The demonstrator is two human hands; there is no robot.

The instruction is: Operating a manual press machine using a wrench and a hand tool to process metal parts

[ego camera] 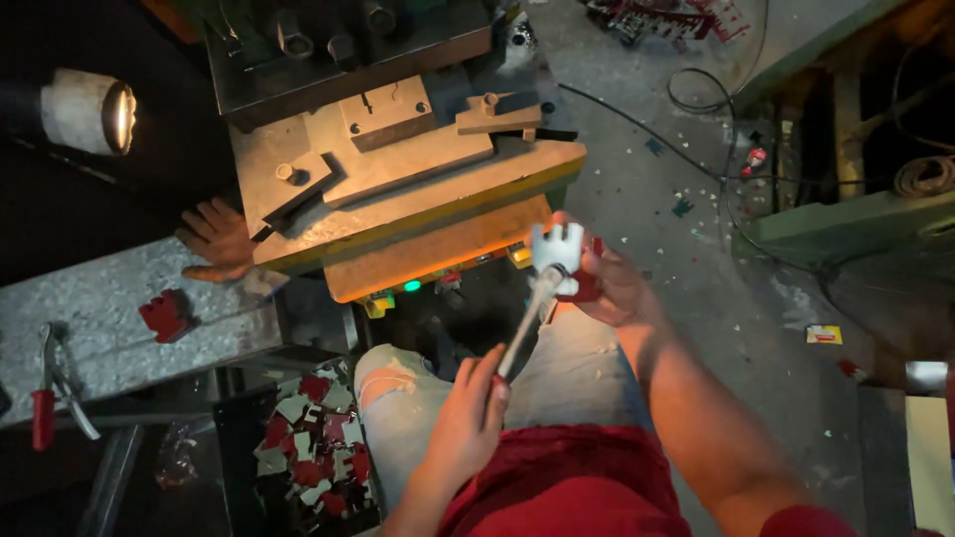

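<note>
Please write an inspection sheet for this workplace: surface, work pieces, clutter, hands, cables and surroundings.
Surface: grey metal bench at left, beside the press machine.
Job's things: small white notched piece over red pieces; thin pale metal tool touching them.
Clutter: red and white offcuts in a black tray; red-handled pliers; red block.
Grippers: right hand holds the pieces; left hand grips the tool. Another person's hand rests by the press.
Cables: black cables across the floor.
Surroundings: dusty concrete floor with scraps; lit lamp.
</note>
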